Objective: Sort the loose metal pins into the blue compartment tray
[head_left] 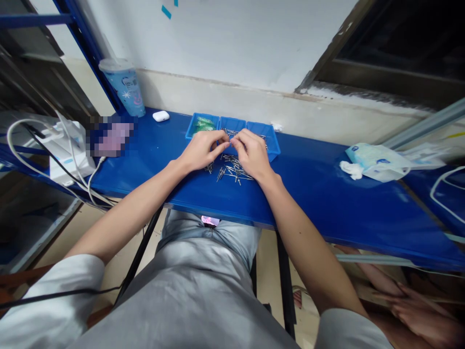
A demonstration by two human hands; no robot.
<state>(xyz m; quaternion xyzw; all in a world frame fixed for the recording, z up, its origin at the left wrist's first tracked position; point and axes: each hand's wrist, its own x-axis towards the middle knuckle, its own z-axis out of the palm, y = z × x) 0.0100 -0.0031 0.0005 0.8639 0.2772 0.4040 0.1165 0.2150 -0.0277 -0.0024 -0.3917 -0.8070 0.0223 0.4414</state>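
Over a blue table [308, 189], my left hand [203, 149] and my right hand [253, 154] meet at their fingertips. Both are closed in a pinch, and whatever small thing lies between the fingers is too small or hidden to name. Just below the hands lies a loose pile of thin metal pins that look like rivets [234, 170]. Behind them stand three small blue bins: the left bin [189, 127] holds green packets [205, 123], while metal pins lie in the middle bin [232, 122]. My right hand partly covers the right bin [272, 140].
A blue cup [127, 89] and a white earphone case [161, 116] stand at the back left. White power strips with cables [69, 155] sit at the left edge. On the right are a tissue pack [381, 162] and a crumpled tissue [351, 169]. Another person's limbs [417, 305] show below right.
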